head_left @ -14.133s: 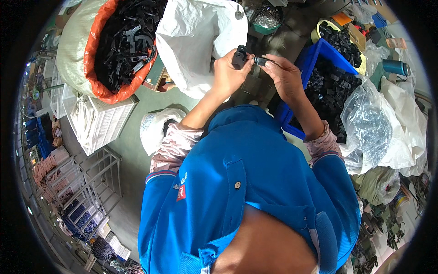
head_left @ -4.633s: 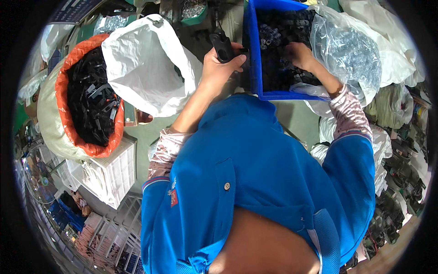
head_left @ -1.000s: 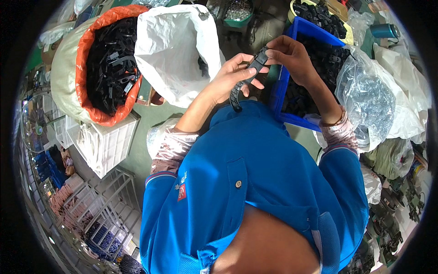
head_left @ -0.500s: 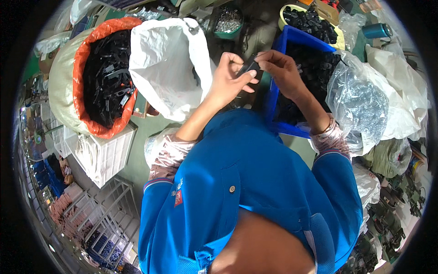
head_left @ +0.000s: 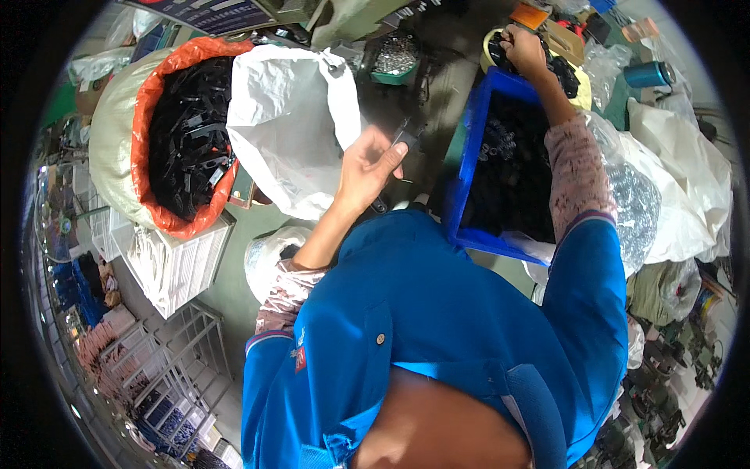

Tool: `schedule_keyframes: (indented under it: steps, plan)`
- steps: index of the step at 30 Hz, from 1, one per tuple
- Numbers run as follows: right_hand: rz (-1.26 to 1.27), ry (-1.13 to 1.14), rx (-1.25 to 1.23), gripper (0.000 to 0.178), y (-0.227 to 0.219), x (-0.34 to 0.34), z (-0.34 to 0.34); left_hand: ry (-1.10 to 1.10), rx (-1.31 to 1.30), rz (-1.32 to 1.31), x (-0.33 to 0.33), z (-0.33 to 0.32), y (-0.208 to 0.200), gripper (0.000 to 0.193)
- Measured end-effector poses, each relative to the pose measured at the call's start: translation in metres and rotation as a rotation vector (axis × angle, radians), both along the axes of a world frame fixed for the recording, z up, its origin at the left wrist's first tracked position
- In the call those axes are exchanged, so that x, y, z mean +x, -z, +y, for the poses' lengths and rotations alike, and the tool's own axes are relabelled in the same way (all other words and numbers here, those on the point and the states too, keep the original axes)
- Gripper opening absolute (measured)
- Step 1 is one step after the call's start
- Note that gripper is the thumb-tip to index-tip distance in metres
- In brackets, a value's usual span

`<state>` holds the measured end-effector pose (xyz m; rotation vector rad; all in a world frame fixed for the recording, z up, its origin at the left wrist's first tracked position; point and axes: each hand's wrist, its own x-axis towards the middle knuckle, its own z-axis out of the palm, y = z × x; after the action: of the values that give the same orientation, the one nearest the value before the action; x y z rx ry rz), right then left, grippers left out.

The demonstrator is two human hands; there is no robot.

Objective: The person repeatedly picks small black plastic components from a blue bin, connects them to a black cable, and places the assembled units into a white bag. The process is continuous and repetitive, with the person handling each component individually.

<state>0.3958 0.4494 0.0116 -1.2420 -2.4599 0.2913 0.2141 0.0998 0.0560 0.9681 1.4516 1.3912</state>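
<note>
My left hand [head_left: 369, 170] is closed around a small black plastic part [head_left: 403, 141], pinched between thumb and fingers in front of my waist. At the far right, my right hand [head_left: 525, 51] reaches over a yellow basin [head_left: 582, 92] of black plastic parts [head_left: 564, 74]. Its fingers are curled down at the basin's left side; what they grip, if anything, is hidden. Below that arm stands a blue crate [head_left: 471, 168] with dark parts and several small clear pieces inside. An opened white sack [head_left: 269, 133] stands just left of my left hand.
A large sack with an orange rim [head_left: 141, 148], full of black parts, stands at the left. Shiny metal pieces fill a green container [head_left: 394, 76] at the back. Clear plastic bags [head_left: 633, 207] and a blue cylinder [head_left: 650, 74] lie to the right.
My right hand has left the black part and moved away to the far right, over the yellow basin. My left hand keeps the part and has shifted slightly nearer to me.
</note>
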Motion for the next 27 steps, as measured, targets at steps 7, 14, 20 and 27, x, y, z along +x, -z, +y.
schedule_keyframes:
  steps: [7, 14, 20, 27]
  plan:
    - [-0.260, -0.119, 0.113, 0.040, 0.011, -0.002, 0.019, -0.052, -0.031, -0.074, -0.033, -0.025, -0.003, 0.022]
    - [0.827, -0.140, -1.082, 0.021, -0.079, -0.006, -0.087, 0.009, 0.164, -0.157, -0.060, -0.004, 0.000, 0.019]
    - [0.993, -0.349, -1.221, 0.028, -0.081, -0.054, -0.200, 0.083, 0.228, 0.142, -0.082, 0.008, -0.005, 0.024]
    - [0.815, -0.280, -0.940, 0.026, -0.088, -0.094, -0.227, 0.127, 0.237, 0.222, -0.109, 0.001, -0.009, 0.025]
